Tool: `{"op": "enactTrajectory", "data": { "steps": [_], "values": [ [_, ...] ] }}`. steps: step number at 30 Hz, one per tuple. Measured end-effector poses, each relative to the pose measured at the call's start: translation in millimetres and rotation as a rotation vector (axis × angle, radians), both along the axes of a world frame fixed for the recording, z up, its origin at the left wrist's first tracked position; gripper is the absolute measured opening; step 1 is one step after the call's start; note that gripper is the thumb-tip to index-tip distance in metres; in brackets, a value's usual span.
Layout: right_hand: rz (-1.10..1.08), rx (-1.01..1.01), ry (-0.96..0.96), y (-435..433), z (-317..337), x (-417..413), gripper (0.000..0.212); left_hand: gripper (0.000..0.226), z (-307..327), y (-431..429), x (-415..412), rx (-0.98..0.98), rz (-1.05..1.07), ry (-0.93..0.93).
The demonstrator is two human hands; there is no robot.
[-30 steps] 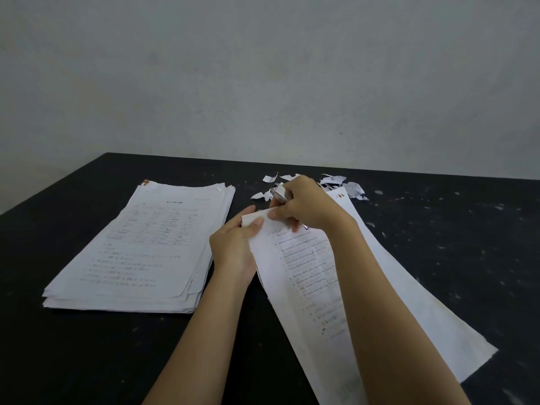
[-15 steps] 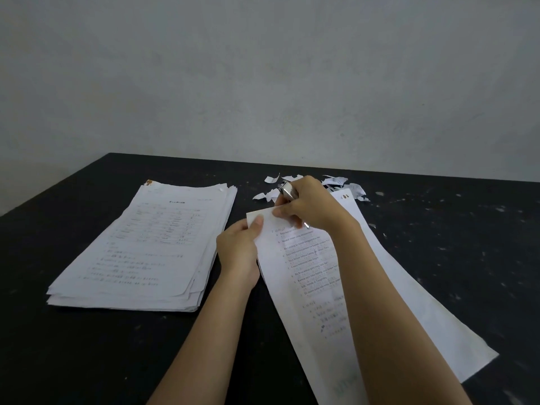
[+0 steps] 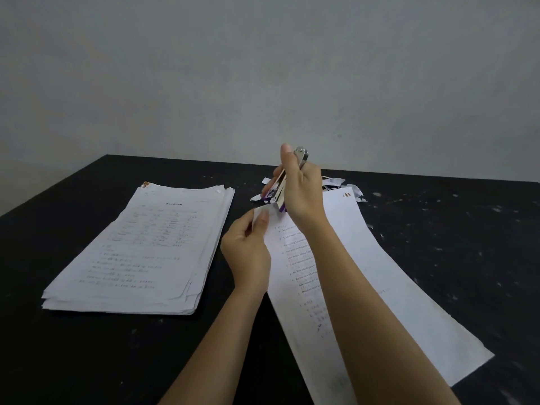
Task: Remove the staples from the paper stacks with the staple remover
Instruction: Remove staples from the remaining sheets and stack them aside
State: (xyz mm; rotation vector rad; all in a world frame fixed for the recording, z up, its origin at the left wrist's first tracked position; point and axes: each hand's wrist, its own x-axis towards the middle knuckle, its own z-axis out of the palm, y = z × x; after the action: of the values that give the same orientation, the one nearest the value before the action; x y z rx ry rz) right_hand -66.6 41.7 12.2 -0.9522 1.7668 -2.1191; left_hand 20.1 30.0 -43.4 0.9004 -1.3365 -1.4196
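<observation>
The right hand (image 3: 302, 190) is up off the worktop (image 3: 438, 244), near the middle of the view. Its fingers are wrapped tight around the remover (image 3: 282, 185), a metal tool with purple on it. The tool points up toward 1 o'clock, and its shiny top end sticks out past the thumb. The low end hangs just above the top corner of the sheet (image 3: 365, 287).

The left hand (image 3: 248, 252) is at 7 o'clock from the right hand, close by. Its thumb and fingers pinch the top left corner of the sheet, and that corner is bent up a little. The sheet has print on it and runs from the hands toward 5 o'clock, partly under the right arm (more than one page may lie there, but the edges are hard to tell apart).

A thick stack (image 3: 146, 252) of printed pages lies flat at 9 o'clock from the hands, well apart from the sheet. One top corner of it has a brown mark.

Small torn scraps (image 3: 342, 185) of paper lie in a little heap at 12 o'clock, just behind the right hand. The dark worktop has pale specks on its right side.
</observation>
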Motion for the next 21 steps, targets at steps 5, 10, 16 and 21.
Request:
{"op": "enactTrajectory", "data": {
  "steps": [5, 10, 16, 21],
  "values": [
    [0.034, 0.010, 0.041, -1.8, -2.9, 3.0, 0.050, 0.018, -0.8, 2.0, 0.9, -0.068, 0.000, 0.047],
    [-0.017, 0.051, 0.156, -3.3, -6.0, 1.8, 0.050, 0.006, -4.7, 2.7, -1.5, -0.064, 0.037, 0.071],
    [-0.136, -0.056, 0.080, 1.7, 4.6, -4.1, 0.045, 0.003, -3.5, -2.4, -1.3, 0.022, -0.019, 0.095],
    [-0.087, 0.122, -0.067, 17.6, 16.1, -11.2, 0.046, 0.007, -2.2, -11.8, 1.5, 0.219, -0.088, 0.138]
  ]
}}
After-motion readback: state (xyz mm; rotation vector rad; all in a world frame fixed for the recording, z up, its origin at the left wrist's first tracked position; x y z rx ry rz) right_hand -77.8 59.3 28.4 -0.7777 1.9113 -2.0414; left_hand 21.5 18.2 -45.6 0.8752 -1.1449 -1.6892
